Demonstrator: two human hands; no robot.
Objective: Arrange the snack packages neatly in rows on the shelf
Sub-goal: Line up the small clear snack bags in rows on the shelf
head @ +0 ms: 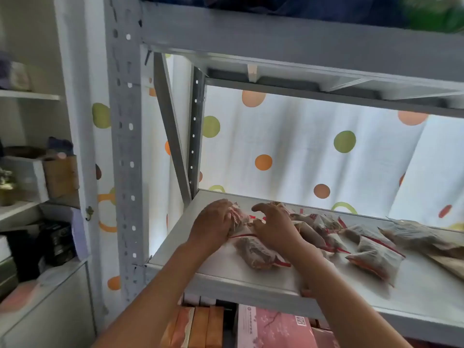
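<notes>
Broadly, left to right, as seen by the head camera:

Side cabinet (37, 292): white, at the far left; its shelves carry blurred boxes and dark items that cannot be identified.

Upright post (125, 156): grey perforated steel, at the front left corner of the rack.

Shelf (251, 277): pale grey board with a steel front lip; it bears all the snack packages.

Left hand (212, 226): palm down near the left end of the shelf, fingers curled over the edge of the rear-left package (239, 218), a clear bag with red print lying flat on the board.

Right hand (272, 227): just beside the left hand, fingers bent and spread above the packages with the forefinger raised; whether it actually grips a bag cannot be told.

Near package (258, 251): clear pouch of brown contents with a red seal strip, lying askew in front of both hands, partly under the right wrist.

Loose packages (326, 234): a disordered, overlapping cluster to the right of the hands.

Single package (375, 258): lies apart, nearer the front lip, tilted.

Large bag (421, 238): at the right end of the shelf.

Curtain (301, 146): white with green and orange dots, hanging behind the rack.

Boxes (273, 327): pink and orange cartons on the level below.
</notes>
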